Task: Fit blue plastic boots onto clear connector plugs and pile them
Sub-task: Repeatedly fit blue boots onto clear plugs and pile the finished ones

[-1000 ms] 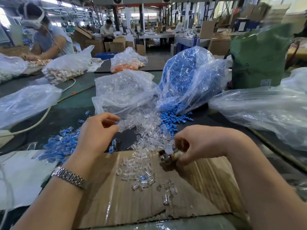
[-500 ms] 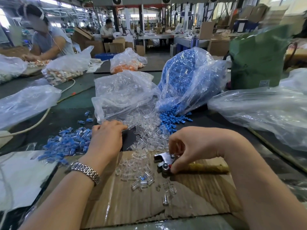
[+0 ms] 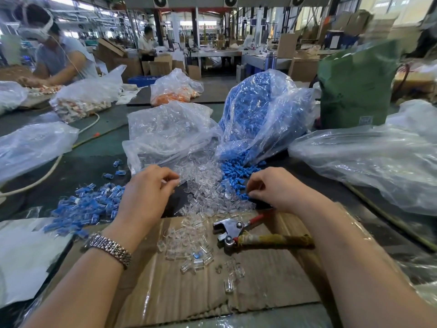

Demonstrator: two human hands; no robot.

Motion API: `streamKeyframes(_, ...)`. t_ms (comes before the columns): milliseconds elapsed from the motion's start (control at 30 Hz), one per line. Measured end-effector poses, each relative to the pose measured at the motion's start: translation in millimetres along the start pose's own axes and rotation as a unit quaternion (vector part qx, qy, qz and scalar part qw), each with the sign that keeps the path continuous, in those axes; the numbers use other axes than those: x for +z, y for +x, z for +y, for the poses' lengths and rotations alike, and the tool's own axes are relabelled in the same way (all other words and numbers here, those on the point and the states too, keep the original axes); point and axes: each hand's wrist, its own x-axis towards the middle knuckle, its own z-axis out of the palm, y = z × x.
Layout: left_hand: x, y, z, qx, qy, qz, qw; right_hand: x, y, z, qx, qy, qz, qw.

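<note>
Fingers of the left hand [image 3: 147, 192] curl down at the near edge of the loose clear connector plugs [image 3: 208, 185], their tips pinched together at the pile, though whether a plug sits between them cannot be told; a metal watch [image 3: 107, 247] circles that wrist. Those of the right hand [image 3: 275, 189] curl too, their tips down among the spilled blue boots [image 3: 233, 170], and what they grip, if anything, is hidden. Nearest the camera lies a flattened cardboard sheet [image 3: 189, 292] under glossy film, strewn with a scatter of small clear plugs [image 3: 189, 242], boxy and see-through, one with a glint of blue inside. Beside them on the cardboard rests a metal hand tool [image 3: 238, 230] with one red handle and one wrapped in yellowish tape. Left of the left hand sits a pile of finished plugs with blue boots fitted [image 3: 87, 207], each part blue, part clear. Beyond the hands, a clear bag of plugs [image 3: 165, 131] slumps open, spilling onto the dark table [image 3: 94, 162], and just beside it a clear bag of blue boots [image 3: 260, 110] spills likewise, the boots small, opaque and bright blue. Farther back stand a green sack [image 3: 354, 86], a bag of orange parts [image 3: 175, 91], and a seated person [image 3: 59, 55] working at the far left.
</note>
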Motion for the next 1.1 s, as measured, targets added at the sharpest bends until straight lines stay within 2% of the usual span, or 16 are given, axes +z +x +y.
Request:
streamKeyframes(100, -3, 3, 2, -0.097, -0.168, -0.017, 0.981, 1, 0, -4, -0.01, 0.013, -0.006, 1.0)
streamKeyframes(167, -5, 3, 2, -0.162, -0.308, -0.054, 0.936, 2, 0, -8, -0.016, 0.005, -0.005, 1.0)
streamKeyframes(233, -4, 3, 1, -0.195, -0.38, -0.084, 0.901, 3, 0, -10, -0.018, -0.007, -0.005, 1.0)
streamKeyframes(367, -1, 0, 4, -0.178, -0.448, -0.123, 0.867, 2, -1, -8, -0.026, 0.002, 0.017, 1.0)
streamKeyframes(467, 0, -6, 10, -0.156, -0.512, -0.146, 0.832, -5, -3, -13, -0.036, 0.124, 0.08, 0.988)
streamKeyframes(533, 1, -10, 16, -0.128, -0.503, -0.153, 0.841, -9, -5, -23, -0.049, 0.255, 0.079, 0.963)
streamKeyframes(600, 2, -13, 23, -0.094, -0.474, -0.157, 0.861, -9, -9, -34, -0.071, 0.383, 0.054, 0.92)
streamKeyframes(700, 0, -14, 29, -0.063, -0.461, -0.162, 0.87, -9, -14, -44, -0.099, 0.452, 0.028, 0.886)
streamKeyframes(767, -2, -14, 31, -0.053, -0.451, -0.167, 0.875, -8, -15, -47, -0.112, 0.452, 0.02, 0.885)
streamKeyframes(933, -2, -16, 33, -0.054, -0.439, -0.163, 0.882, -1, -14, -51, -0.145, 0.348, 0.04, 0.926)
streamKeyframes(1033, -1, -17, 33, -0.06, -0.46, -0.163, 0.871, -1, -16, -49, -0.159, 0.312, 0.04, 0.936)
streamKeyframes(1100, -1, -16, 33, -0.077, -0.491, -0.169, 0.851, -2, -16, -49, -0.166, 0.305, 0.045, 0.937)
